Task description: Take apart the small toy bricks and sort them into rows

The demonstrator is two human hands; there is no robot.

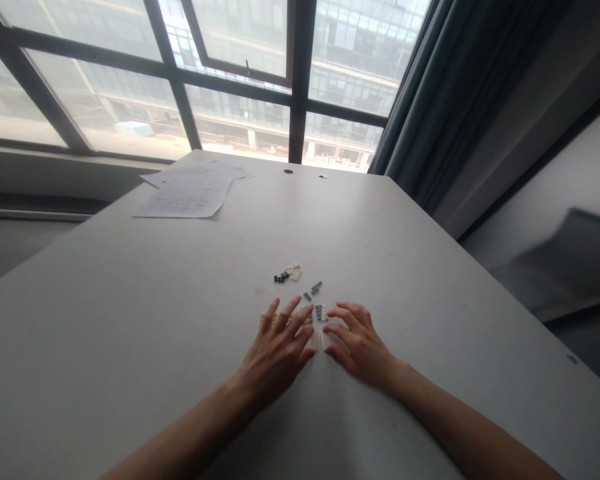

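Note:
My left hand (281, 340) is spread low over the white table, its fingers partly covering some tan building bricks (263, 321). Facing it, my right hand (355, 337) has its fingers apart and curved, close to a small grey and white brick piece (321, 313). Between the two thumbs lies a thin whitish piece (321, 341), whose kind I cannot make out. Beyond the fingertips are small grey bricks (316, 287). A little farther off, black bricks (281, 277) sit beside a cluster of cream bricks (294, 272). What lies under my left palm is hidden.
Printed paper sheets (185, 197) overlap at the table's far left. The white table (410, 280) has two round holes near its far edge, one being a dark cable hole (289, 172). Behind stand a framed window (250, 127) and a dark curtain (430, 113).

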